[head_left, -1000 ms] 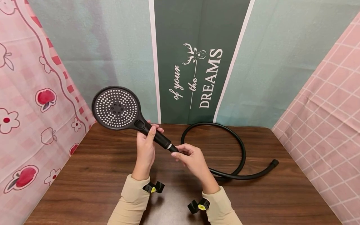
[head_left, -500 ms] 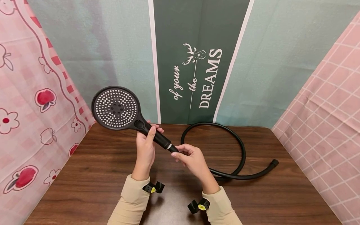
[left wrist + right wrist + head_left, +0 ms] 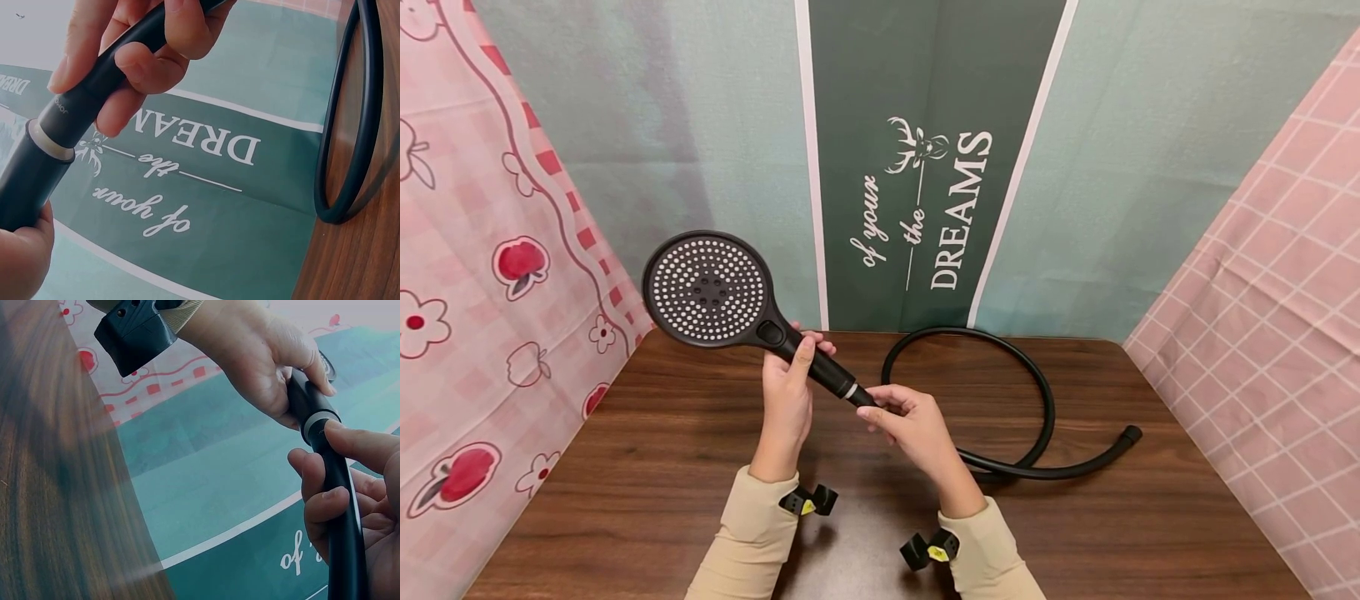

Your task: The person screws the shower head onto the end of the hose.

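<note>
Basically, wooden table (image 3: 625, 475) underneath, black hose (image 3: 1049, 408) looped on it. Shower head (image 3: 708, 288) held above table, spray face toward head camera. Left hand (image 3: 788, 392) wrapped round its handle (image 3: 831, 372); right hand (image 3: 913, 425) pinching the hose end (image 3: 862, 399). Pale ring (image 3: 852, 390) shows between handle and hose end. Judgement: probably a screw joint; keep both parts in line, left steady, twist from right, don't force.

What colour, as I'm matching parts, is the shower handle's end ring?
Off-white; the ring shows best in the left wrist view.
</note>
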